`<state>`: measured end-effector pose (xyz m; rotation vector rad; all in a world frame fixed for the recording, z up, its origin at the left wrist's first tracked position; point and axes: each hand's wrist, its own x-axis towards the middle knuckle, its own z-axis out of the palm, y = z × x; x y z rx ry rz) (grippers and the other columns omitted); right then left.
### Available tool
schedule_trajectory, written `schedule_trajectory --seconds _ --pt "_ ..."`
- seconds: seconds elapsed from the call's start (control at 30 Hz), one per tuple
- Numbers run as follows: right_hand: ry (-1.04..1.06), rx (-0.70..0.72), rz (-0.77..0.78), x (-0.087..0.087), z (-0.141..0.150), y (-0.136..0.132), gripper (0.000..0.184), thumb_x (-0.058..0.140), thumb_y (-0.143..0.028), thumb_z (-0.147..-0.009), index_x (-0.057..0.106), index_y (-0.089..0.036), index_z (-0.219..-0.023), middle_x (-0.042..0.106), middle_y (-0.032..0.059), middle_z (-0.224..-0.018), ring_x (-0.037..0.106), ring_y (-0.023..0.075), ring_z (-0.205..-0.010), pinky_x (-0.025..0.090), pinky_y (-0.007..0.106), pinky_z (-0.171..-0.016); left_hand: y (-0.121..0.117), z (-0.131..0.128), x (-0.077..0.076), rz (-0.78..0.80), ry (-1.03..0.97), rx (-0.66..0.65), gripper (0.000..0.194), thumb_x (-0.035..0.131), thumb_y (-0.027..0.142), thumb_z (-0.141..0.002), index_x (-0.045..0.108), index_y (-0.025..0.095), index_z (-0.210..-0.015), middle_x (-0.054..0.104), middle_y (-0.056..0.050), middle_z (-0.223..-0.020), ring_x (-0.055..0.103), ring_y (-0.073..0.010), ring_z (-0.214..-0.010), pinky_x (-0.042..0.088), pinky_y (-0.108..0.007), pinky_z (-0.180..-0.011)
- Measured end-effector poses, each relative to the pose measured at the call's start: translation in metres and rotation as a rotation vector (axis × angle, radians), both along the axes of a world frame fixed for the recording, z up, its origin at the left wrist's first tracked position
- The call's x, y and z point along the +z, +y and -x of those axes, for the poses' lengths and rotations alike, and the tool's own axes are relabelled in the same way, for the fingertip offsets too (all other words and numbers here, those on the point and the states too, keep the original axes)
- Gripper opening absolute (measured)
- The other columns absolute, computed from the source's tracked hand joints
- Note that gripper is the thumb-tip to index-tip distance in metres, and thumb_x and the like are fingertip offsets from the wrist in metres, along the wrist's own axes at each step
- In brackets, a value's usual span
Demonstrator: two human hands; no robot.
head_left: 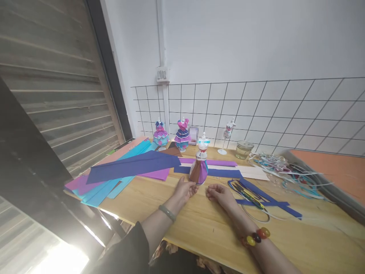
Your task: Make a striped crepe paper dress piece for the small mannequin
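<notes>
A miniature dress form (203,150) stands upright in front of me, wearing a brown, purple and blue paper skirt (199,172). My left hand (186,190) is at the foot of the skirt, its thumb and curled fingers closed on the form's base. Just right of the form, my right hand (219,193) rests near the table with fingers curled inward; whatever they may pinch is hidden. Beyond the right hand lie yellow-and-black scissors (251,198) among dark blue paper strips (264,192).
Coloured paper sheets (134,165) pile up at left. Two dressed forms (161,134) and a bare white form (228,131) stand at the back. A glass cup (244,149), tangled ribbon scraps (285,171) and an orange-topped box (330,171) are at right, before a wire grid (256,110).
</notes>
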<state>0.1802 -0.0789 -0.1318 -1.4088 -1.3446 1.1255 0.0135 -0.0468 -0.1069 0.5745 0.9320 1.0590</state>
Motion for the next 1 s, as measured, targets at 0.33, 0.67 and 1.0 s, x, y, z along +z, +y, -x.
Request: schedule_trajectory --seconds 0.33,0.67,1.0 --pt "-0.404 -0.077 -0.112 0.01 0.026 0.006 0.028 0.052 -0.04 -0.088 0.061 -0.014 -0.091 0.063 0.0019 -0.085 0.06 0.013 -0.072 0.049 0.032 -0.068 0.003 -0.006 -0.008 0.009 -0.017 0.022 0.095 0.058 -0.003 -0.068 0.003 0.022 -0.141 0.06 0.002 -0.065 0.059 -0.0093 -0.045 0.044 -0.015 -0.043" --pt "-0.508 -0.151 -0.232 0.012 0.033 0.013 0.04 0.047 -0.051 -0.079 0.059 -0.019 -0.059 0.062 0.0046 -0.054 0.054 0.0176 -0.051 0.035 0.027 -0.051 0.004 -0.007 -0.005 0.024 0.013 -0.01 0.088 0.058 -0.002 -0.07 0.01 0.022 -0.139 0.062 0.0 -0.068 0.059 -0.0087 -0.045 0.045 -0.015 -0.043" --pt "-0.473 -0.136 -0.191 0.008 0.033 0.017 0.05 0.042 -0.062 -0.079 0.054 -0.019 -0.054 0.059 0.0038 -0.047 0.049 0.0152 -0.044 0.032 0.026 -0.046 0.007 -0.007 -0.009 -0.016 0.01 -0.055 0.057 0.066 0.004 -0.065 0.039 0.023 -0.111 0.061 0.003 -0.068 0.057 -0.0081 -0.045 0.044 -0.015 -0.043"
